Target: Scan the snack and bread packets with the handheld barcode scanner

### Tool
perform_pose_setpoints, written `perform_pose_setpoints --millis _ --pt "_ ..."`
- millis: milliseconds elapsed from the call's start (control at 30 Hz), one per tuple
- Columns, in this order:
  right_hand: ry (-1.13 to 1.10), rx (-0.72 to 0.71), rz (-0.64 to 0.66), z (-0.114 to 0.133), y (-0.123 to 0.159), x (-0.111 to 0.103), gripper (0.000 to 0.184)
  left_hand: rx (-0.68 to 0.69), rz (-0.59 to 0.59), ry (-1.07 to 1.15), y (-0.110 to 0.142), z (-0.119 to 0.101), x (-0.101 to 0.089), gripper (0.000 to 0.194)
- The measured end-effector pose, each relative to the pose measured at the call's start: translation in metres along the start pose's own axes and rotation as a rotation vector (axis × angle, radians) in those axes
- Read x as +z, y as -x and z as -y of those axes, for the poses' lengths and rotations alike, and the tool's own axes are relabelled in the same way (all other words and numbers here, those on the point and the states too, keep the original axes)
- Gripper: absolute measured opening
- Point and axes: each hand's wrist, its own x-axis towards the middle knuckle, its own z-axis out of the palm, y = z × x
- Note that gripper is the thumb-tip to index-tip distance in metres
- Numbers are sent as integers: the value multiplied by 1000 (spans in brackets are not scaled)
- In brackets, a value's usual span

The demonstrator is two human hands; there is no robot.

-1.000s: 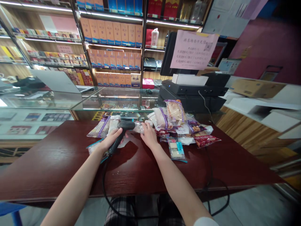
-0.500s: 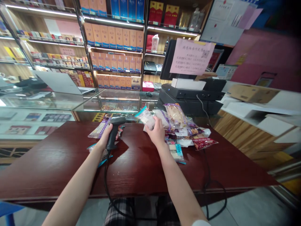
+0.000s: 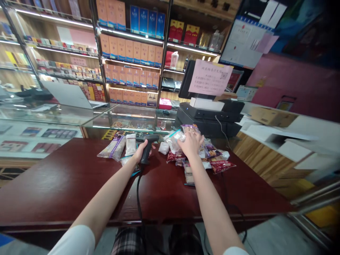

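My left hand [image 3: 140, 152] is wrapped round the grip of a black handheld barcode scanner [image 3: 146, 150], its cable running down over the table's front edge. Beside it lie a clear packet with a purple strip [image 3: 113, 147], a pale oblong packet [image 3: 131, 144] and a clear packet partly behind my wrist [image 3: 127, 161]. My right hand [image 3: 192, 141] rests with fingers spread over a heap of snack packets. Its thumb touches a clear zip bag with a teal top [image 3: 174, 140]. A small white packet [image 3: 164, 148] sits left of the heap, and red packets [image 3: 223, 165] stick out on the right.
The dark red table [image 3: 66, 180] meets a glass display counter [image 3: 119, 118]. A monitor with a pink notice [image 3: 209, 78] stands on a black cash drawer [image 3: 207, 120] behind the heap. An open laptop [image 3: 69, 95] is at back left. Boxed goods fill the shelves behind.
The scanner in my left hand has moved right, uncovering the pale oblong packet. My right hand has gone from holding a clear teal-topped bag to lying spread over the heap. The view has shifted.
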Motion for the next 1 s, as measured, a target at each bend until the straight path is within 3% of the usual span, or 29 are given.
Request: perform_pose_setpoints --millis 133,267,367,467,533,633,733,900,1000 --pt "77 6 -48 -3 1 10 56 45 -29 18 -12 1 24 76" --pt "134 -156 6 -2 0 8 34 179 -62 -28 1 -15 25 72" --pt "170 -175 100 -1 -2 4 29 215 -17 -63 22 -34 8 65" --pt "164 -197 101 7 0 0 33 193 11 -28 43 -45 -18 58" --pt "117 -251 93 16 6 0 39 163 -15 -6 54 -44 -38 57" --pt "54 -304 121 30 18 5 39 8 -18 53 64 -35 -68 63" --pt "9 -333 146 36 29 16 35 -11 -20 127 68 -29 -91 63" --pt "-161 -471 183 53 47 32 32 12 -55 170 70 -35 -112 69" --pt "-264 -501 318 78 68 43 28 2 -80 200 71 -38 -115 72"
